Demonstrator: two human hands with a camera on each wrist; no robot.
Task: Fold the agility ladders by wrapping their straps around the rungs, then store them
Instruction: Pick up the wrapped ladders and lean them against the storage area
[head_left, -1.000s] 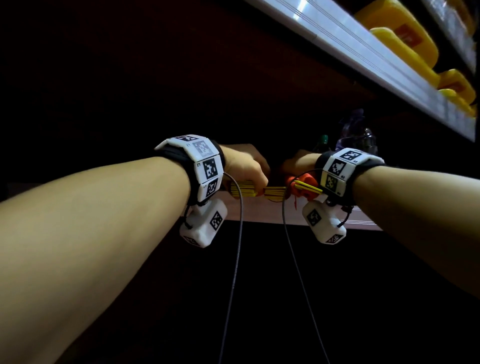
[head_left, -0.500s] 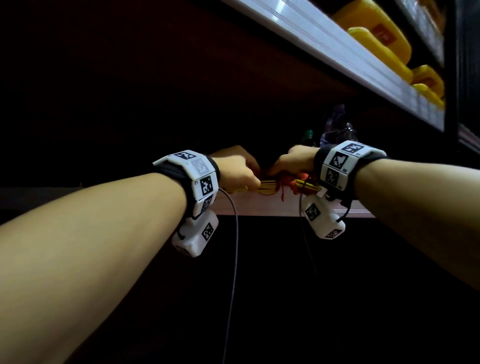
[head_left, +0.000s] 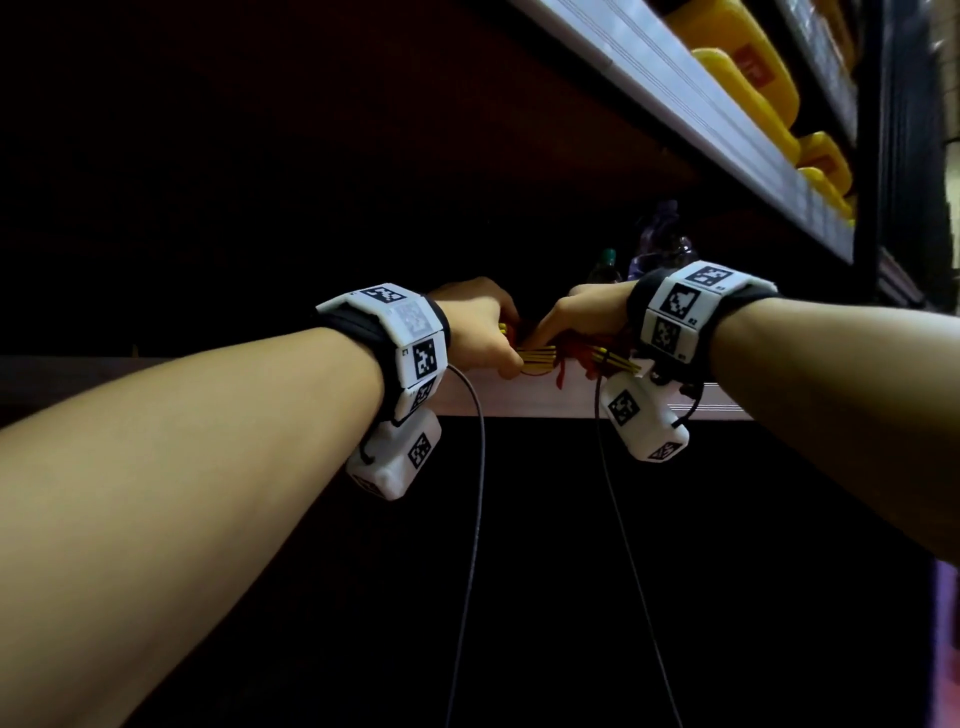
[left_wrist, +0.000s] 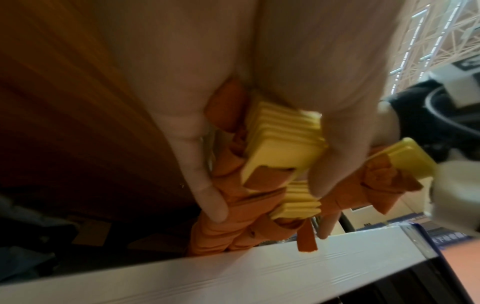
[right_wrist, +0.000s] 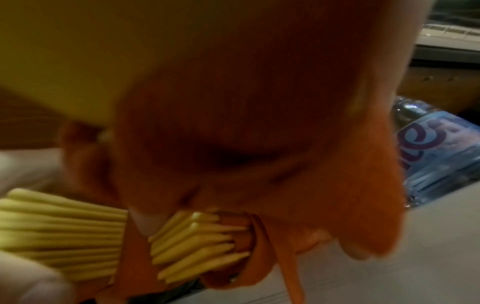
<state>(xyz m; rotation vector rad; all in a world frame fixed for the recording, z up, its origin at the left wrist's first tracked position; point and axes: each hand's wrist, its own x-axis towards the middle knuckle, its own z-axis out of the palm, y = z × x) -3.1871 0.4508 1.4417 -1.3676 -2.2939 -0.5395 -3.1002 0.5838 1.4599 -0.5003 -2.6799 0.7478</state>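
A folded agility ladder (head_left: 540, 357), a stack of yellow rungs (left_wrist: 283, 144) bound in orange straps (left_wrist: 228, 224), lies at the front lip of a white shelf (head_left: 519, 400). My left hand (head_left: 475, 332) grips its left end, fingers curled round the rungs and straps. My right hand (head_left: 582, 317) holds the right end, thumb pressed on the rung stack (right_wrist: 197, 244). A loose orange strap end (left_wrist: 306, 240) hangs over the shelf edge. In the right wrist view the palm hides most of the bundle.
A plastic water bottle (right_wrist: 439, 150) lies on the shelf just right of the bundle; bottles (head_left: 660, 244) show behind my hands. A higher shelf (head_left: 701, 104) carries yellow containers (head_left: 743, 73). The shelf interior is dark.
Both hands have carried the bundle forward, from in front of the shelf edge onto its lip. They have drawn closer together, and the head view has tilted slightly.
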